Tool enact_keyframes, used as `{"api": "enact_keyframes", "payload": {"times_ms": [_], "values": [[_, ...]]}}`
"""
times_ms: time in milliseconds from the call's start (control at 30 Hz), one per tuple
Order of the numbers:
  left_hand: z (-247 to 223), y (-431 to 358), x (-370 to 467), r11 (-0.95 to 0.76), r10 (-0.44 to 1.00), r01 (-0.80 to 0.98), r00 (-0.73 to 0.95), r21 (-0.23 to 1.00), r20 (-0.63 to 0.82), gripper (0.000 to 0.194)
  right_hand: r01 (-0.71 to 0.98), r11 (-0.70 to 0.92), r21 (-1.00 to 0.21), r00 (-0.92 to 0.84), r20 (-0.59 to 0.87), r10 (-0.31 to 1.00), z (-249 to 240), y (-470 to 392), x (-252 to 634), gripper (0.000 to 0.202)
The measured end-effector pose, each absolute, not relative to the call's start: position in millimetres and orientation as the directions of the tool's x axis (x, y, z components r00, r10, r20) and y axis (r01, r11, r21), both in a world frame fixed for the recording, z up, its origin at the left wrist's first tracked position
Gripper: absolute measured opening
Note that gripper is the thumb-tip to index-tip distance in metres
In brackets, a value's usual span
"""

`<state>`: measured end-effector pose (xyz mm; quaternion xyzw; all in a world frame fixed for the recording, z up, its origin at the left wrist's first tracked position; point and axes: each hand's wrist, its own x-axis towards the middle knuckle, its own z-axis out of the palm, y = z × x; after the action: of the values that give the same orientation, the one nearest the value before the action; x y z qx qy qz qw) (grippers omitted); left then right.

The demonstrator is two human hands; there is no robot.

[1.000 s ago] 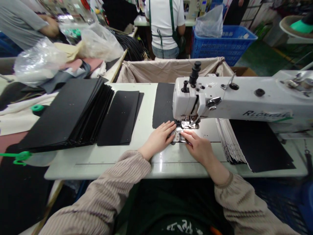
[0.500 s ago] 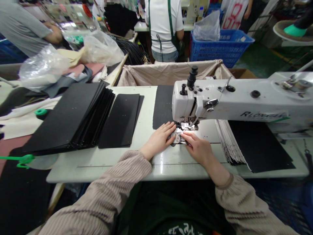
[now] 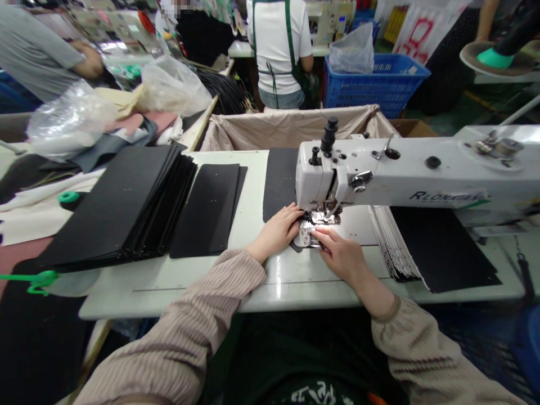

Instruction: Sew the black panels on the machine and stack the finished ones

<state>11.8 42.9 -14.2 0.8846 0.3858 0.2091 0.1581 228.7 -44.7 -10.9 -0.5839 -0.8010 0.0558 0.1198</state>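
A black panel (image 3: 279, 180) lies partly under the head of a white sewing machine (image 3: 358, 169). My left hand (image 3: 276, 232) rests palm down at the panel's near edge, fingers stretched toward the presser foot (image 3: 324, 217). Just in front of the foot is a shiny metal plate (image 3: 307, 232). Over this plate reach the fingertips of my right hand (image 3: 343, 256), index finger extended and the other fingers curled under. Whether those curled fingers grip anything is hidden.
Left on the table stand a thick stack of black panels (image 3: 113, 202) and a smaller pile (image 3: 206, 208). More panels with pale edges (image 3: 439, 247) lie right, beneath the machine arm. Behind is a cloth-lined bin (image 3: 253, 128); people sit beyond, near a blue basket (image 3: 371, 84).
My left hand has shifted slightly up toward the presser foot, its thumb drawn in from the metal plate. My right hand stays nearly in place. The camera view has moved a little.
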Motion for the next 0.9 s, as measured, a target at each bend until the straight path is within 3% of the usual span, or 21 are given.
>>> {"api": "enact_keyframes", "payload": {"times_ms": [300, 900], "values": [[-19.3, 53.1, 9.2, -0.68, 0.714, 0.603, 0.673, 0.416, 0.193, 0.049, 0.919, 0.315, -0.236, -0.292, 0.127, 0.948, -9.3, -45.2, 229.0, 0.046], [-16.0, 49.3, 11.3, -0.667, 0.736, 0.608, 0.626, 0.431, 0.257, 0.049, 0.912, 0.296, -0.283, -0.26, 0.159, 0.952, -9.3, -44.8, 227.4, 0.042]]}}
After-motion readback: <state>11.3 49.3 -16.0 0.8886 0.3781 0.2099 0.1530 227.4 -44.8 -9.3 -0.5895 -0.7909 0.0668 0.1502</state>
